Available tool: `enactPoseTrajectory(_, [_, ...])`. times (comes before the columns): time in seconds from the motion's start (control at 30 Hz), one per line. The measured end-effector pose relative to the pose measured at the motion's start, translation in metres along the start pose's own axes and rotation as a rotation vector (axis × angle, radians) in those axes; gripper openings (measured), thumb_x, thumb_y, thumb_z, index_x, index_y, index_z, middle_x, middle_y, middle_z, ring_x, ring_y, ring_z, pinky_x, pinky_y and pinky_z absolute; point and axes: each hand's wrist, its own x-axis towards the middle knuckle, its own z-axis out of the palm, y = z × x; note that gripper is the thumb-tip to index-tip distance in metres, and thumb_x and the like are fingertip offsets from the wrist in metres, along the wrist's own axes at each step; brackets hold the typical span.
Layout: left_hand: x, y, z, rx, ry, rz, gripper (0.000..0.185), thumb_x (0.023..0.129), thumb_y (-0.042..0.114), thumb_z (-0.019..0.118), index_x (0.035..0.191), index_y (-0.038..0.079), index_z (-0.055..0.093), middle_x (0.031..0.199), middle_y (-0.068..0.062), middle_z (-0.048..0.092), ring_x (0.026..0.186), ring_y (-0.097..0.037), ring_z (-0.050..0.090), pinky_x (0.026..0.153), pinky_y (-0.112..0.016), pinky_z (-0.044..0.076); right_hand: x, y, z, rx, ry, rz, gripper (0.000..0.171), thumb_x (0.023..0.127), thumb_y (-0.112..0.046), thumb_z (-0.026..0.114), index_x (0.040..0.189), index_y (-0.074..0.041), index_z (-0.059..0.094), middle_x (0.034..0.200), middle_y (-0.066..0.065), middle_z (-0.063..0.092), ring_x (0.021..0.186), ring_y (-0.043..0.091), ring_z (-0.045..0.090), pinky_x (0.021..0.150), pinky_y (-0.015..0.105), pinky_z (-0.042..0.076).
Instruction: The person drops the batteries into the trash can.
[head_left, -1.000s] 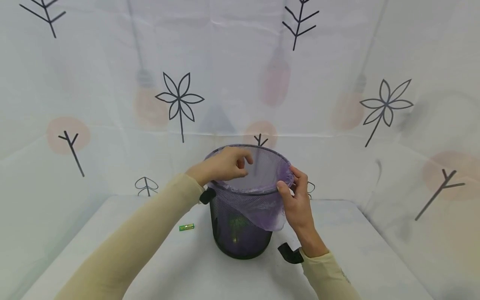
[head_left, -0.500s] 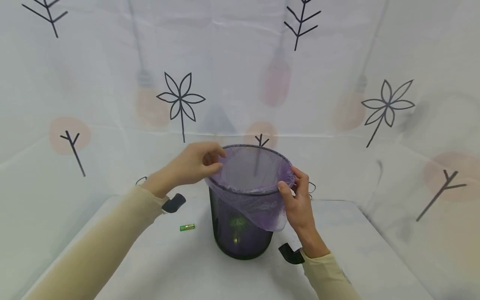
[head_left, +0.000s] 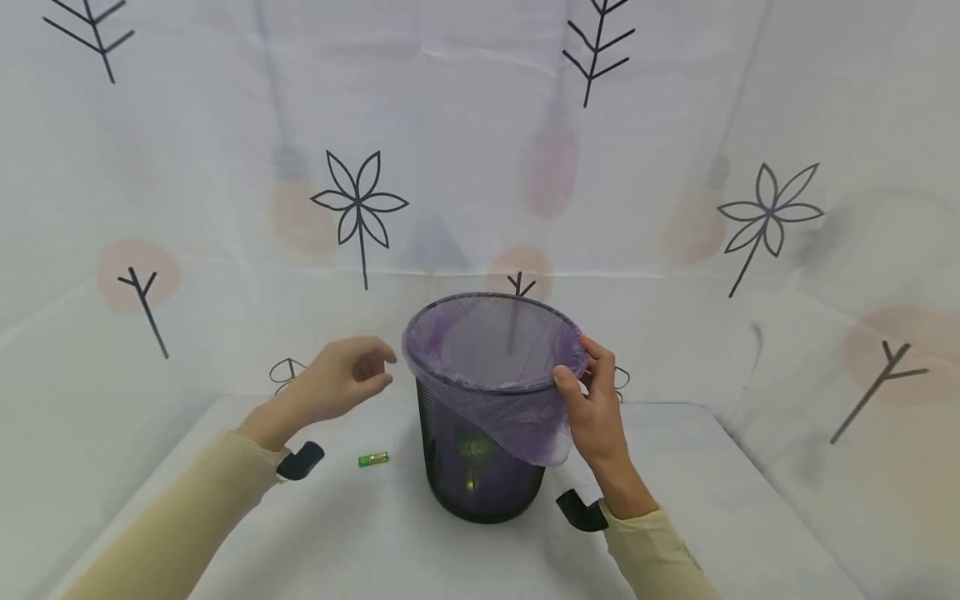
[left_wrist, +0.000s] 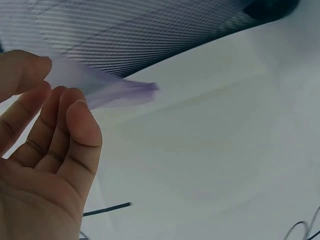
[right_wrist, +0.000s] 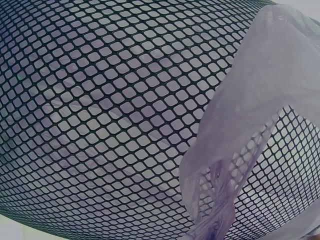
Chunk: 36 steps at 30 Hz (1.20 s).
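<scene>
Over on the left, the left hand [head_left: 339, 385] hangs loose, grip released, just off the mesh bin [head_left: 480, 467] mid-tabletop [head_left: 375, 533]; the right hand [head_left: 592, 408] pinches the purple liner [head_left: 525, 417] at the rim. Best, I'd say, to tug it evenly all round. Only the right wrist view shows the liner's crumpled tail against the mesh

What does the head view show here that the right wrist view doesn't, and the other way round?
Only the head view shows both hands: the right hand pinching the purple bag at the bin's rim, the left hand apart from it, plus a small green item on the table. Only the right wrist view shows the mesh openings up close, liner behind them. Both show the black mesh bin with the bag's edge draped outside.
</scene>
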Motion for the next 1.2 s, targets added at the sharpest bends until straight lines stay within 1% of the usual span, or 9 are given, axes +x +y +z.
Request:
enactPoseTrajectory(0.1, [-0.012,-0.011,0.013,-0.018,-0.020,-0.037,0.018,0.087,0.010,0.067,0.104,0.013,0.063,0.078,0.007,0.057,0.067,-0.009,0.055,0.062,-0.027,0.049,0.000,-0.001,0.000,-0.007,0.001,0.001,0.055,0.095,-0.017,0.054,0.144,-0.014,0.028,0.128,0.018,0.046,0.114,0.024,0.048,0.086,0.025,0.041])
enactPoseTrajectory(0.2, [-0.022,-0.023,0.027,-0.026,-0.058,-0.070,0.018,0.087,0.011,0.067,0.104,0.014,0.062,0.078,0.008,0.057,0.065,-0.008,0.055,0.060,-0.026,0.048,0.000,-0.001,0.000,-0.021,-0.001,0.005,0.055,0.096,-0.019,0.053,0.144,-0.014,0.027,0.129,0.018,0.046,0.115,0.024,0.048,0.085,0.025,0.040])
enactPoseTrajectory(0.33, [-0.030,-0.038,0.045,-0.029,-0.115,-0.090,0.019,0.086,0.010,0.067,0.104,0.014,0.061,0.078,0.008,0.057,0.064,-0.008,0.054,0.059,-0.026,0.048,-0.001,-0.001,-0.001,-0.018,0.011,0.003,0.055,0.096,-0.017,0.053,0.144,-0.014,0.028,0.129,0.018,0.047,0.112,0.022,0.049,0.084,0.023,0.041])
enactPoseTrajectory(0.43, [-0.034,-0.048,0.055,-0.017,-0.137,-0.110,0.020,0.085,0.010,0.068,0.103,0.014,0.061,0.078,0.008,0.056,0.064,-0.008,0.054,0.059,-0.026,0.048,0.000,-0.002,-0.001,-0.010,0.014,-0.002,0.055,0.096,-0.017,0.053,0.144,-0.014,0.028,0.129,0.018,0.047,0.111,0.021,0.049,0.083,0.023,0.041])
enactPoseTrajectory(0.6, [-0.043,-0.064,0.068,-0.002,-0.179,-0.154,0.022,0.083,0.011,0.071,0.103,0.013,0.062,0.080,0.006,0.055,0.070,-0.010,0.053,0.062,-0.026,0.047,0.001,-0.002,-0.001,-0.005,0.005,0.004,0.056,0.095,-0.017,0.055,0.144,-0.013,0.028,0.130,0.017,0.046,0.112,0.022,0.049,0.084,0.025,0.041])
enactPoseTrajectory(0.7, [-0.047,-0.074,0.077,-0.015,-0.215,-0.177,0.024,0.082,0.010,0.072,0.103,0.012,0.062,0.083,0.002,0.057,0.075,-0.012,0.053,0.066,-0.028,0.047,0.000,-0.001,0.000,-0.003,0.003,0.010,0.056,0.095,-0.017,0.056,0.144,-0.014,0.028,0.129,0.018,0.046,0.113,0.023,0.048,0.086,0.028,0.041])
enactPoseTrajectory(0.83, [-0.049,-0.084,0.086,-0.013,-0.248,-0.194,0.026,0.080,0.008,0.074,0.103,0.011,0.062,0.086,-0.005,0.058,0.079,-0.016,0.053,0.070,-0.032,0.046,-0.001,-0.001,0.000,-0.007,0.005,0.009,0.056,0.095,-0.018,0.056,0.143,-0.014,0.028,0.129,0.017,0.045,0.115,0.024,0.048,0.088,0.034,0.040])
enactPoseTrajectory(1.0, [-0.052,-0.093,0.094,0.001,-0.279,-0.232,0.026,0.079,0.008,0.074,0.103,0.007,0.063,0.088,-0.007,0.058,0.083,-0.021,0.054,0.073,-0.038,0.045,-0.001,0.000,0.000,-0.007,0.003,0.008,0.056,0.095,-0.018,0.055,0.144,-0.014,0.028,0.130,0.018,0.045,0.116,0.026,0.048,0.090,0.041,0.040])
enactPoseTrajectory(1.2, [-0.055,-0.101,0.103,0.025,-0.309,-0.281,0.026,0.078,0.005,0.074,0.101,0.009,0.065,0.087,-0.004,0.056,0.082,-0.019,0.052,0.072,-0.039,0.044,-0.001,-0.001,0.000,0.006,-0.009,-0.002,0.056,0.095,-0.017,0.054,0.144,-0.015,0.027,0.131,0.018,0.044,0.118,0.027,0.047,0.092,0.045,0.039])
